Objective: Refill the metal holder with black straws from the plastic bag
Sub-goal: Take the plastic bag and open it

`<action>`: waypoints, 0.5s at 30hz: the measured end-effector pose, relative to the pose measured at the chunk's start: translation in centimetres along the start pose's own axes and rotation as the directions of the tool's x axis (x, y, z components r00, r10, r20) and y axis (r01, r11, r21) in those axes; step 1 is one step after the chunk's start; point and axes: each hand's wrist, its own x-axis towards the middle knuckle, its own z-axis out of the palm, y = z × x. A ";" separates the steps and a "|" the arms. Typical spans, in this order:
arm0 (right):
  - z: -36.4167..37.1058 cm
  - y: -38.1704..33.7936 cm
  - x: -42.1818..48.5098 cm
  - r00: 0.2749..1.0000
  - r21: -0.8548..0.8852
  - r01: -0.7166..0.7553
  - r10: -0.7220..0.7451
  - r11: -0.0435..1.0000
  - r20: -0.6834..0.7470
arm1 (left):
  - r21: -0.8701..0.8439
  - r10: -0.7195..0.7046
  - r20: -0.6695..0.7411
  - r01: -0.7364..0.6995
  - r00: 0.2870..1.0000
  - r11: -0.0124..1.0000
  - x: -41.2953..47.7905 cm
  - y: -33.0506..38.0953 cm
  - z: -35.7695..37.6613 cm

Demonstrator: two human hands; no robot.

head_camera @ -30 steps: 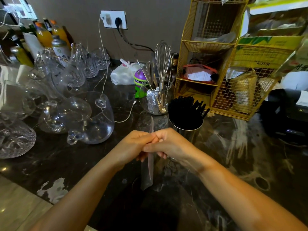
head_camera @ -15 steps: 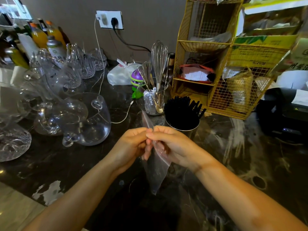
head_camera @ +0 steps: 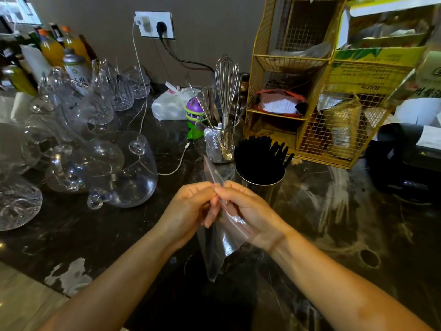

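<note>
Head view shows both hands raised over a dark marble counter [head_camera: 358,223], meeting at the middle of the frame. The left hand [head_camera: 191,209] and the right hand [head_camera: 248,211] each pinch the top edge of a clear plastic bag [head_camera: 222,244], fingertips pressed together on the film and nearly touching each other. The bag has a thin red line along its seal, which runs slantwise under the right hand's fingers, and one corner of the film sticks up above the fingertips. Its body hangs down between the wrists, crumpled and see-through; no straws can be made out inside it. Just behind the hands, a little to the right, stands the metal holder [head_camera: 260,181], a shiny cup on the counter, packed with black straws [head_camera: 257,156] that lean slightly rightward. To the left of the holder is a glass jar [head_camera: 218,146] with a whisk [head_camera: 226,77] and spoons standing in it. Behind the holder sits a yellow wire rack [head_camera: 307,91] with papers and packets on its shelves. Clear glass jugs [head_camera: 112,168] crowd the left side of the counter, with bottles [head_camera: 51,47] further back. A white cable [head_camera: 176,163] trails across the counter from the wall socket [head_camera: 155,25].
</note>
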 end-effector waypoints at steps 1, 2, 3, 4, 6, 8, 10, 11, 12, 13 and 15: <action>0.1 0.0 -0.1 1.000 -0.002 -0.001 0.001 1.000 -0.006 | 0.000 -0.002 0.002 0.002 1.000 1.000 0.0 0.0 0.0; 0.1 0.0 -0.2 1.000 -0.002 -0.003 0.003 1.000 -0.009 | 0.000 -0.003 0.004 0.003 1.000 1.000 -0.1 0.0 -0.1; 0.2 0.1 -0.2 1.000 0.005 -0.003 0.003 1.000 -0.010 | 0.001 0.000 0.007 0.000 1.000 1.000 -0.1 -0.1 -0.1; 0.3 0.0 -0.3 1.000 0.019 0.001 -0.001 1.000 -0.006 | 0.004 0.007 0.009 -0.007 1.000 1.000 -0.1 -0.1 -0.1; 0.3 0.1 -0.2 1.000 0.059 0.015 -0.015 0.998 0.001 | -0.001 0.029 0.005 -0.029 1.000 1.000 -0.2 -0.2 0.0; 0.3 0.0 -0.1 0.999 0.123 0.040 -0.038 0.992 -0.016 | -0.032 0.037 -0.002 -0.037 0.999 0.999 -0.3 -0.1 0.1; 0.4 -0.2 0.0 0.998 0.147 0.047 -0.041 0.988 -0.042 | -0.023 0.038 0.004 -0.038 0.999 0.999 -0.4 0.1 0.1; 0.5 -0.4 0.0 0.997 0.122 0.046 -0.039 0.991 -0.060 | 0.019 0.035 -0.003 -0.035 0.999 0.999 -0.4 0.2 0.0; 0.7 -0.6 0.0 0.996 0.081 0.044 -0.037 0.996 -0.085 | 0.083 0.033 -0.025 -0.031 0.999 0.996 -0.3 0.4 -0.1; 0.8 -0.8 0.1 0.993 0.027 0.040 -0.037 0.999 -0.116 | 0.155 0.042 -0.055 -0.034 0.998 0.987 -0.2 0.6 -0.4; 0.9 -1.3 0.2 0.983 -0.100 0.022 -0.040 0.995 -0.180 | 0.278 0.089 -0.091 -0.060 0.992 0.959 0.0 1.4 -1.0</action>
